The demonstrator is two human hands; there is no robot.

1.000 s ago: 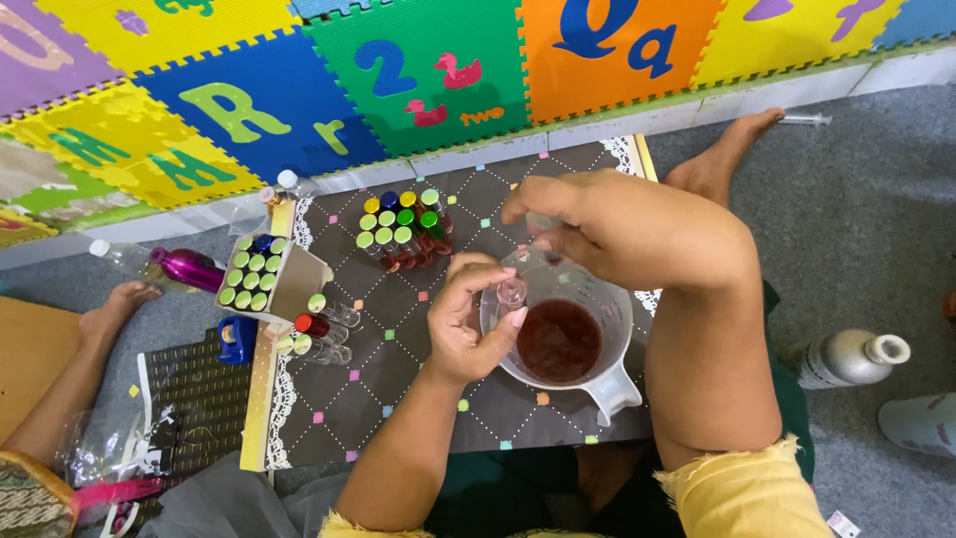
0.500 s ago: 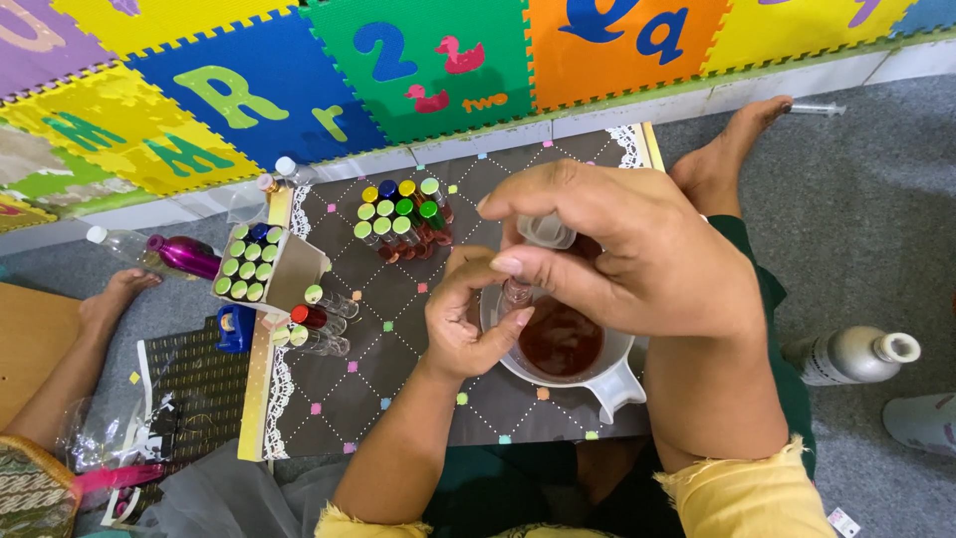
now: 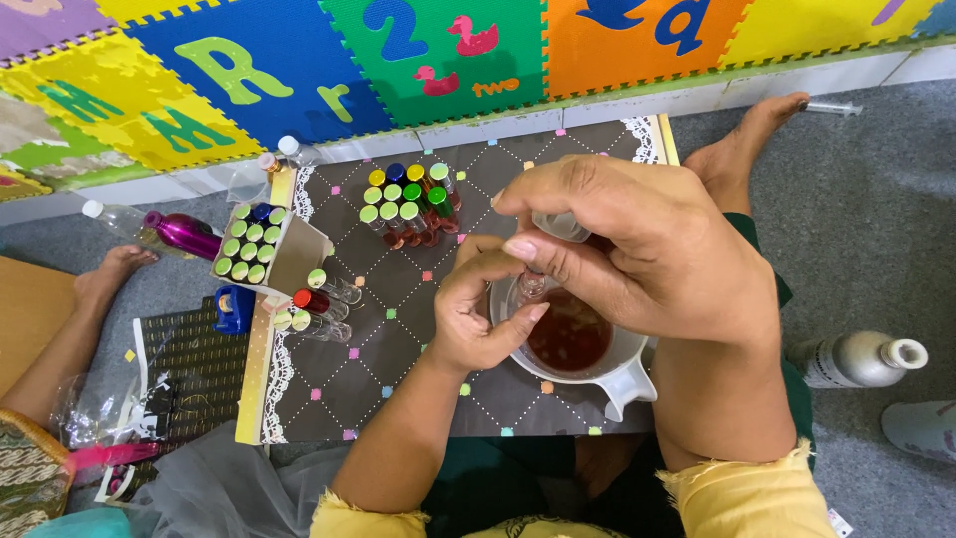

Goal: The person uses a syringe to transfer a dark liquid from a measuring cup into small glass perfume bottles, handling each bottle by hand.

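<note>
My left hand (image 3: 483, 309) grips a small clear vial (image 3: 530, 287) upright over a white jug (image 3: 622, 377) of dark red liquid (image 3: 570, 339). Above it, my right hand (image 3: 647, 249) pinches a small clear piece (image 3: 560, 227) right at the vial's mouth; what that piece is I cannot tell. Both hands hover over a dark board (image 3: 398, 379) with coloured dots. A cluster of small capped bottles (image 3: 408, 204), with green, yellow and blue caps, stands on the board beyond my left hand.
A box of green-capped bottles (image 3: 254, 244) sits at the board's left edge, with three loose bottles (image 3: 317, 304) lying beside it. A purple bottle (image 3: 184, 234) lies further left. A white bottle (image 3: 856, 361) lies on grey carpet at right. Foam letter mats (image 3: 438, 50) line the wall. Another person's foot (image 3: 110, 274) shows at left.
My right hand has come closer and lower, bringing its clear piece down to the vial's mouth. My left hand stays on the vial over the jug.
</note>
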